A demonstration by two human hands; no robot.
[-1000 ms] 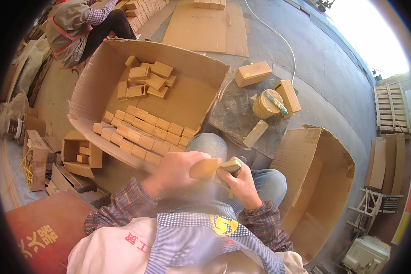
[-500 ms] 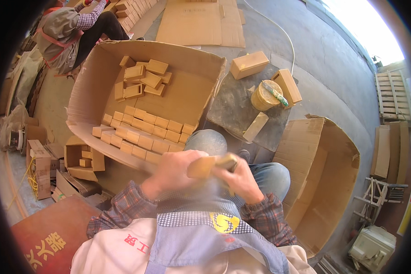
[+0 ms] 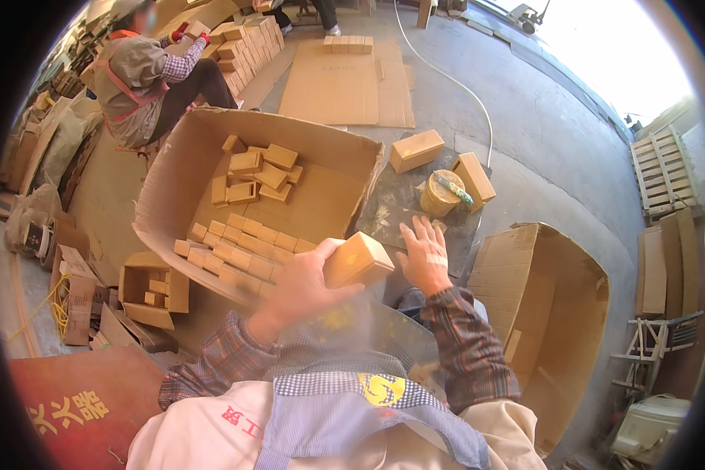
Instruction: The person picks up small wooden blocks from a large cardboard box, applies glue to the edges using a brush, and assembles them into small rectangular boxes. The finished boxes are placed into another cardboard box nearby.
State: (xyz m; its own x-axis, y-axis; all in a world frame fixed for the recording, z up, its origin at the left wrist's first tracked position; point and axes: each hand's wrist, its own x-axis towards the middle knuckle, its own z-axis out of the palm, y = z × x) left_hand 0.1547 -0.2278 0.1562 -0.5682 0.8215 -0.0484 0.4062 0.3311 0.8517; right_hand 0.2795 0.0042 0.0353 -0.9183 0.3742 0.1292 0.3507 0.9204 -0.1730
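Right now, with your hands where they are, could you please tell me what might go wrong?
The wooden block is held up by the left hand alone, so a loose grip could let it drop.

The right hand is spread open near the round tub; a careless sweep might knock the tub or dislodge the green-and-white handled tool lying across its top.

Right hand [image 3: 425, 262] now away from wooden block [image 3: 359, 261], fingers spread
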